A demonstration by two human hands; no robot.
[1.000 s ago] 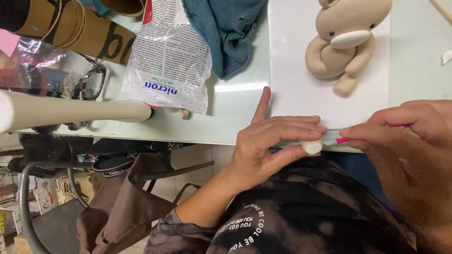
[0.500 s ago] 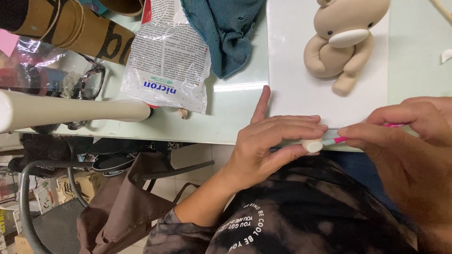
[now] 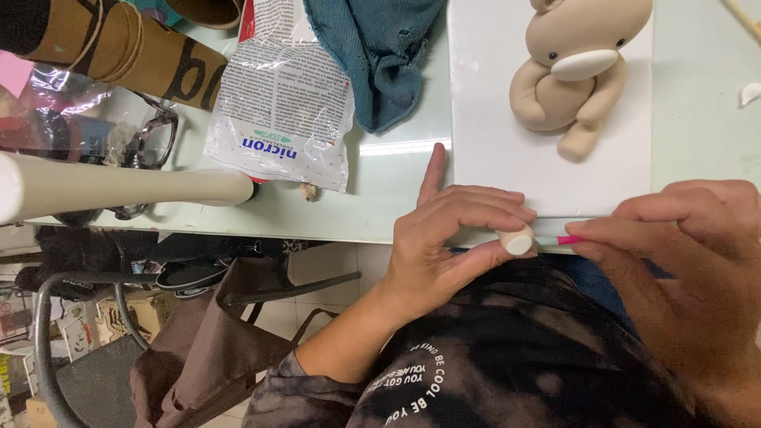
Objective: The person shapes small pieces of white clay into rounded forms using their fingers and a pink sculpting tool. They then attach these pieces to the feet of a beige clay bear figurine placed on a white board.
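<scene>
Left hand pinches small clay piece; right hand grips pink tool, tip apparently pressed closer than half-second ago. Clay figure untouched.

1 head view – looks steeply down, close over table edge – lap below.

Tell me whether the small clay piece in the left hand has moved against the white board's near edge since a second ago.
No. The clay piece sits at the same spot by the white board edge, pinched in the left hand, the right hand holding a pink tool to it.
</scene>
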